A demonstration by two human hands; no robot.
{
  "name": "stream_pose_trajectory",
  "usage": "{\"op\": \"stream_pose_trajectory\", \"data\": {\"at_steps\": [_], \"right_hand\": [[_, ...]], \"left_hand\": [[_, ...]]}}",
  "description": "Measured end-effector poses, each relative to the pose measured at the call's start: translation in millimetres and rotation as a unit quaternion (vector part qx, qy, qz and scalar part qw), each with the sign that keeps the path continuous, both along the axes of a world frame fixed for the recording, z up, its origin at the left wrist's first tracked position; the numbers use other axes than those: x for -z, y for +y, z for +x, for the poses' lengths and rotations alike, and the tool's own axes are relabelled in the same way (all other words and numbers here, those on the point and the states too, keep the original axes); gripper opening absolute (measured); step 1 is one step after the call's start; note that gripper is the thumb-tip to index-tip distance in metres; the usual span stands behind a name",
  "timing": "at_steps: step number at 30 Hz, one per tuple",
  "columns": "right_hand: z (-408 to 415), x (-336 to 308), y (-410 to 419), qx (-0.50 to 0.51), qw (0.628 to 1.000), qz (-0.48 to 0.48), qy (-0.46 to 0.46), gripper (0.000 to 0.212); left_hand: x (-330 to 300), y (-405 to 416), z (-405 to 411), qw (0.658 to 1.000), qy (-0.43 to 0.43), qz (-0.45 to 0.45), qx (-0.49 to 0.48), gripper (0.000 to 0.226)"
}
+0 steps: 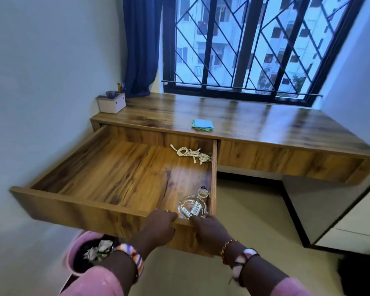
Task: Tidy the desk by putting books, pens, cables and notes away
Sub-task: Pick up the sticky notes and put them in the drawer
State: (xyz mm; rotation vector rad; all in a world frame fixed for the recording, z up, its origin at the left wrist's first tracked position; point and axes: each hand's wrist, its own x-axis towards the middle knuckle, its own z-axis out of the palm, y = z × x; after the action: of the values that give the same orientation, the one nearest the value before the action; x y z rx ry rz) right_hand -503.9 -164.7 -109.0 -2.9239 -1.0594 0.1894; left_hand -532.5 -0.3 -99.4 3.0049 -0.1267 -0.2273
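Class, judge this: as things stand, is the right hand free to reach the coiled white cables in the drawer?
Probably yes. The drawer is open, nothing covers the cables, though the right hand now grips its front edge.

Daylight is coming in through the barred window [259, 45] ahead of me, cool and bluish, tinting the walls. It is glaring off the glossy desk top [233, 116] in pale streaks, and a soft sheen is showing on the floor of the open drawer [120, 167]. Under the desk it is falling into shadow. The wide lens is bending straight edges near the borders. My sleeves at the bottom are looking soft and slightly smeared.
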Motion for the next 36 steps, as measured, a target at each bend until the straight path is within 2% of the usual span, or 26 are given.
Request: {"op": "stream_pose_trajectory", "data": {"at_steps": [4,9,12,14,17,19,21,22,24,27,29,33,36], "right_hand": [[-1.2,-2.5,4.5,0.013,0.999,-0.030,-0.007,0.046],[-0.5,-1.0,3.2,0.000,1.000,-0.016,-0.024,0.037],[1.2,-4.0,-0.8,-0.024,0.999,-0.017,-0.022,0.043],[6.2,-9.5,-3.8,-0.050,0.999,-0.008,-0.011,0.041],[23.0,-13.3,-12.5,-0.098,0.993,0.028,0.061,0.041],[42.1,-18.1,-22.3,-0.154,0.973,0.080,0.150,0.046],[75.7,-28.5,-38.0,-0.188,0.933,0.159,0.262,0.033],[97.3,-34.1,-46.2,-0.183,0.921,0.190,0.288,0.023],[140.7,-46.1,-61.1,-0.175,0.918,0.216,0.282,0.016],[216.7,-55.5,-81.4,-0.168,0.935,0.210,0.232,0.015],[260.4,-58.2,-86.7,-0.159,0.939,0.210,0.221,0.014],[334.8,-64.7,-85.1,-0.154,0.939,0.235,0.200,0.018],[389.4,-63.9,-76.0,-0.115,0.930,0.289,0.198,0.023]], "left_hand": [[-9.2,-8.1,-2.2,1.000,0.010,0.019,-0.019,0.034],[-13.0,-8.6,-3.0,0.999,0.022,0.020,-0.035,0.030],[-24.7,-12.9,10.0,0.995,0.082,0.048,-0.032,0.033],[-35.8,-14.0,27.8,0.985,0.149,0.087,0.006,0.039],[-40.8,-14.1,59.1,0.956,0.265,0.112,0.053,0.040],[-39.3,-17.3,81.4,0.935,0.336,0.098,0.051,0.040],[-47.0,-29.5,110.1,0.913,0.398,0.074,0.042,0.036],[-52.4,-35.3,126.0,0.913,0.404,0.043,0.038,0.033],[-62.1,-47.7,158.5,0.938,0.346,-0.016,0.022,0.033],[-77.0,-67.3,209.9,0.977,0.206,-0.038,-0.033,0.034],[-85.5,-74.8,234.6,0.981,0.169,-0.065,-0.063,0.034],[-89.4,-72.2,275.1,0.977,0.151,-0.098,-0.113,0.033],[-86.9,-57.4,313.0,0.973,0.067,-0.125,-0.181,0.031]]}}
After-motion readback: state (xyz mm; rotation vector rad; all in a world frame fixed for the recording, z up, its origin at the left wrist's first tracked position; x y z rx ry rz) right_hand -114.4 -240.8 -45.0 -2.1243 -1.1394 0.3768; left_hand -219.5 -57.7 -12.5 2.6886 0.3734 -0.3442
